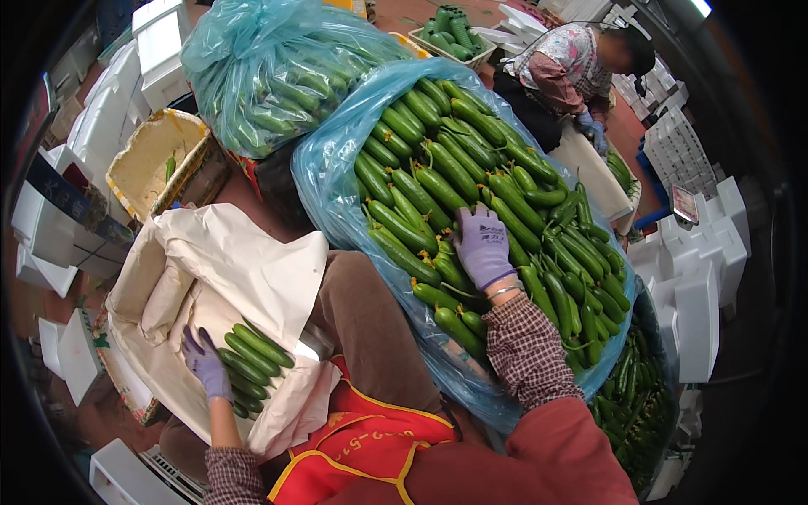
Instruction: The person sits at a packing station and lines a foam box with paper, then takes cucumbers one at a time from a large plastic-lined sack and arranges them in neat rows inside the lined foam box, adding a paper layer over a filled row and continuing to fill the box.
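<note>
My right hand (485, 243), in a purple glove, lies on the heap of green cucumbers (445, 177) in a large blue plastic bag (328, 170); its fingertips are partly hidden among them, so a grip cannot be made out. In a purple glove too, my left hand (207, 363) has its fingers spread inside a box lined with cream paper (246, 252). Beside its fingers several cucumbers (252, 353) lie side by side in a row. A rolled part of the paper (165, 303) rests along the box's far left side.
Behind, a second blue bag (271, 82) holds more cucumbers. An open foam box (151, 148) with one small cucumber stands at the left. At the upper right a co-worker (562, 76) bends over another paper-lined box. White foam boxes (694, 284) are stacked at the right.
</note>
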